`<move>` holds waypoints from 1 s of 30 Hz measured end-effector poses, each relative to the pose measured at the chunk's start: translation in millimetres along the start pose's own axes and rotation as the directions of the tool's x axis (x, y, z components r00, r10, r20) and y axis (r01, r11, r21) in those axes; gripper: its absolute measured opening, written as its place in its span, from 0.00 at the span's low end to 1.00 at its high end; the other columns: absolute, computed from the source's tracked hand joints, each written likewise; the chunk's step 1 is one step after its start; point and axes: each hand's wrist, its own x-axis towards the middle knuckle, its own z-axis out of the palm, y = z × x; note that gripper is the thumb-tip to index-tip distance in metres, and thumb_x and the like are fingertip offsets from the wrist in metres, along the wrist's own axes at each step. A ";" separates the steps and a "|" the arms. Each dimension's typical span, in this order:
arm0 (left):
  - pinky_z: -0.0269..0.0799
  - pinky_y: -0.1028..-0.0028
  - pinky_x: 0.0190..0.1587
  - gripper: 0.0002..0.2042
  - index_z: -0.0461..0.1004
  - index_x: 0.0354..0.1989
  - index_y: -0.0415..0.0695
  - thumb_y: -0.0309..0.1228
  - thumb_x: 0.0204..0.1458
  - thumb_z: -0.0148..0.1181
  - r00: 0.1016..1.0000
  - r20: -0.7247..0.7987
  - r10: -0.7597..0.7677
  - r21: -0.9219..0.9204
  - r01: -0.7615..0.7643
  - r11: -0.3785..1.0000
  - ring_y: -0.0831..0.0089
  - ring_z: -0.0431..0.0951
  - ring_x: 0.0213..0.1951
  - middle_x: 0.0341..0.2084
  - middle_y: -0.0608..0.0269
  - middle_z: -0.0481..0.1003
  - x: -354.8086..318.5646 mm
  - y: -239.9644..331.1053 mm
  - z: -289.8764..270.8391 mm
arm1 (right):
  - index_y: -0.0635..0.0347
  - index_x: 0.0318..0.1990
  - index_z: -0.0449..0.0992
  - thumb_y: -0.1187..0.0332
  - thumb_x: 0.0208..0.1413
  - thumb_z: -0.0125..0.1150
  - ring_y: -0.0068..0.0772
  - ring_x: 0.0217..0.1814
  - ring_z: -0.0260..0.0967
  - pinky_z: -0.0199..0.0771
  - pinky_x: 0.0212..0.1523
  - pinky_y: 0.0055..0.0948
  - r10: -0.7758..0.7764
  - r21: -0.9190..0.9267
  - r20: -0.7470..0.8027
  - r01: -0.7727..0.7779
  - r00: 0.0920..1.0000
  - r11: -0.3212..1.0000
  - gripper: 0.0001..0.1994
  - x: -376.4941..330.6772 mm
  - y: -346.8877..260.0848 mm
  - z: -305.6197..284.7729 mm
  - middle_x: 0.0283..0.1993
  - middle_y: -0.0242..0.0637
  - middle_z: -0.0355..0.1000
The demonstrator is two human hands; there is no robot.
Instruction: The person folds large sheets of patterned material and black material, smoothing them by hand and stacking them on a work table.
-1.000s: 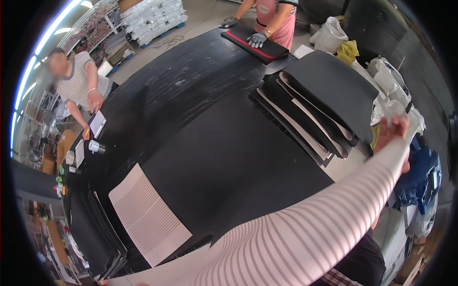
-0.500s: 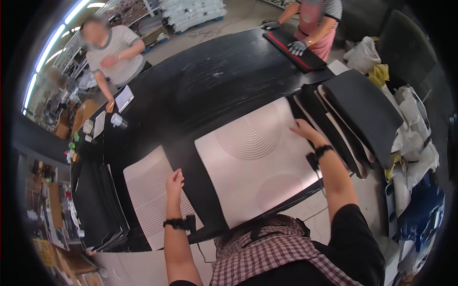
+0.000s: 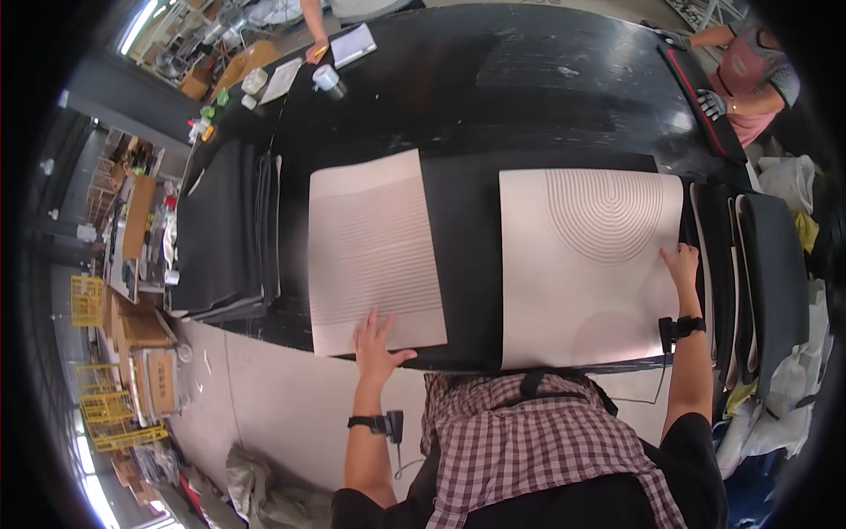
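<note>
Two pale pinkish mats lie side by side before me. My left hand (image 3: 376,351) is open, its spread fingers resting over the near edge of the smaller striped mat (image 3: 374,256). At the right edge of the larger mat with nested arch lines (image 3: 582,291), my right hand (image 3: 682,264) is closed, pinching that edge between thumb and fingers. The undersides of both mats are hidden. Just beyond my right hand stands a stack of folded dark mats (image 3: 767,273) with some pale faces showing.
More folded black mats (image 3: 225,229) lie at the left end of the black table (image 3: 397,97). Across it, a person's hand (image 3: 318,51) holds a pen beside a notepad (image 3: 352,46). At far right, a co-worker's gloved hand (image 3: 712,105) rests on a black mat with red edging (image 3: 701,101).
My view has swung left. My left hand, loosely curled over the striped mat before, now spreads its fingers at the mat's near edge. My right hand stays at the larger mat's right edge.
</note>
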 end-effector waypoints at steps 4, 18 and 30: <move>0.57 0.59 0.57 0.35 0.72 0.47 0.50 0.46 0.23 0.70 0.990 -0.125 0.062 -0.123 -0.077 0.989 0.57 0.60 0.58 0.55 0.56 0.62 7.3 -3.3 -4.3 | 0.66 0.55 0.61 0.56 0.40 0.65 0.51 0.56 0.56 0.52 0.56 0.45 -0.167 -0.059 -0.153 0.159 0.974 0.985 0.35 -4.6 -6.6 15.5 0.51 0.55 0.63; 0.74 0.70 0.36 0.14 0.73 0.31 0.44 0.17 0.32 0.57 0.849 -0.511 0.132 -0.314 -0.328 0.891 0.61 0.77 0.35 0.32 0.60 0.76 -0.5 17.5 7.2 | 0.69 0.55 0.60 0.50 0.53 0.54 0.33 0.40 0.71 0.72 0.40 0.27 -0.568 0.622 0.777 -0.470 0.272 0.626 0.32 -194.5 -383.8 -6.0 0.41 0.45 0.70; 0.74 0.70 0.34 0.09 0.71 0.25 0.46 0.20 0.31 0.57 0.835 -0.287 0.469 -0.192 -0.530 0.826 0.63 0.76 0.34 0.32 0.61 0.75 -4.8 22.1 -31.7 | 0.76 0.41 0.60 0.68 0.49 0.53 0.58 0.36 0.69 0.69 0.37 0.41 -0.627 0.795 0.379 0.106 0.681 0.597 0.18 -214.3 -369.1 15.0 0.31 0.62 0.69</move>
